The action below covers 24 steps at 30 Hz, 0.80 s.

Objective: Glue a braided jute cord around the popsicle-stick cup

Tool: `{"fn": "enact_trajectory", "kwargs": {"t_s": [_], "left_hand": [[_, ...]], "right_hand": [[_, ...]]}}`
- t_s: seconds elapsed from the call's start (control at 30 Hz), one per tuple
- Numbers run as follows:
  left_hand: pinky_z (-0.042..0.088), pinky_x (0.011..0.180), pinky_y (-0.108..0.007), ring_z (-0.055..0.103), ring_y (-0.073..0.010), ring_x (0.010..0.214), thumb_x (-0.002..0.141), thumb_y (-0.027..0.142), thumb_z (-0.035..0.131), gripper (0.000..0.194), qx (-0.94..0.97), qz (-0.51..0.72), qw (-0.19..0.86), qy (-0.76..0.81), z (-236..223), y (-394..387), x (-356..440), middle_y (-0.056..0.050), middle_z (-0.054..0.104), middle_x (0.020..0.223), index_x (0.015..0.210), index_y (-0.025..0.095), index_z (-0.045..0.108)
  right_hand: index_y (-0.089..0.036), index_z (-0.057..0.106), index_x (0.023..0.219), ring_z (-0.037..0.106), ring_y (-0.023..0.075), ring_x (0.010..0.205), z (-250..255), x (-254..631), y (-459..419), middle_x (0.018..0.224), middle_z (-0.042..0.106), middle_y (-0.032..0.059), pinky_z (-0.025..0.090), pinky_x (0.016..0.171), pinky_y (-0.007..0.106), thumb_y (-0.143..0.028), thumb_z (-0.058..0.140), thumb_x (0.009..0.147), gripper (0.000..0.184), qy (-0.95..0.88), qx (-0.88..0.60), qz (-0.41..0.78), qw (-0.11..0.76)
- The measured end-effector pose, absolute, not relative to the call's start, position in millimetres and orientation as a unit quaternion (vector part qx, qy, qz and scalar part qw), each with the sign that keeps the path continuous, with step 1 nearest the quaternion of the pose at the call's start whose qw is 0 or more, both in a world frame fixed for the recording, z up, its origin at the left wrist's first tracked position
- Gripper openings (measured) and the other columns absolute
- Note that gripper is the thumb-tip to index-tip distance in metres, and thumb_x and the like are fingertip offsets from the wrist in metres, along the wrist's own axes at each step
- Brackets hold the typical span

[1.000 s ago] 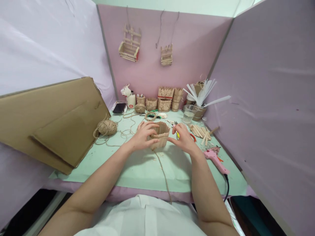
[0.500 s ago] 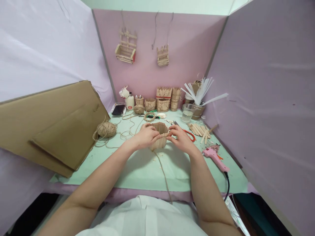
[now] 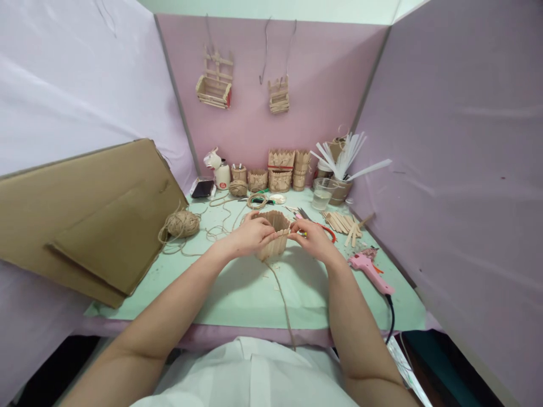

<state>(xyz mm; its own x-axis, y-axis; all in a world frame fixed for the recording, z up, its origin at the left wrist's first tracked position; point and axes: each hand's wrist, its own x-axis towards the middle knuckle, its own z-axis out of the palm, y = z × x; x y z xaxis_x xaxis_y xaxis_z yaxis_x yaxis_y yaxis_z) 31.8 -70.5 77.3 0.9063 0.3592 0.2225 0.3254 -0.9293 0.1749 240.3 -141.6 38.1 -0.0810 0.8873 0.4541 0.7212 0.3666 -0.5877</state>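
A round basket made of upright wooden sticks stands on the table in front of me. My left hand is closed on its left side, fingers over the rim and partly inside. At the right of the rim, the thumb and fingers of my right hand pinch together; whatever small piece may lie between them is too fine to make out. A length of twine runs from the basket's base over the table's front edge towards my lap.
Scissors with red handles, wooden sticks and a pink glue gun lie on the right. Left are a twine ball and a large cardboard sheet. Stick baskets and a plastic cup of liquid stand behind.
My right hand's fingers have drawn closer together at the rim. The left hand and the basket hold nearly the same place; the view has shifted slightly.
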Motion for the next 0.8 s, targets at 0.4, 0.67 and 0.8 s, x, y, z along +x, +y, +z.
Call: {"fn": "enact_trajectory", "kwargs": {"t_s": [0.4,0.67,0.8], "left_hand": [[0.007,0.110,-0.053,0.048,-0.0221,0.117,0.090,0.033,0.046,0.025,0.977,0.071,0.099,0.178,93,-57,5,-0.002,0.069,0.087,0.080,0.022,0.065],[0.019,0.106,-0.050,0.052,-0.0246,0.112,0.085,0.047,0.051,0.029,0.977,0.074,0.044,0.194,105,-72,18,-0.005,0.069,0.096,0.084,0.021,0.065],[0.036,0.092,-0.041,0.061,-0.0230,0.089,0.084,0.049,0.051,0.034,0.965,0.100,-0.029,0.239,102,-92,42,-0.007,0.068,0.083,0.082,0.018,0.064]], "right_hand": [[-0.021,0.065,0.077,0.057,0.0142,0.072,43,239,-146,0.077,0.067,0.0004,0.040,0.067,0.026,-0.027,0.057,0.083,0.013,-0.724,-0.545,0.161,0.391],[-0.021,0.068,0.084,0.058,0.0143,0.071,41,237,-143,0.078,0.069,0.0013,0.040,0.066,0.026,-0.023,0.055,0.084,0.014,-0.725,-0.555,0.151,0.379],[-0.021,0.069,0.084,0.057,0.0139,0.070,41,237,-143,0.077,0.068,0.0009,0.038,0.064,0.025,-0.023,0.055,0.084,0.014,-0.721,-0.558,0.146,0.382]]}}
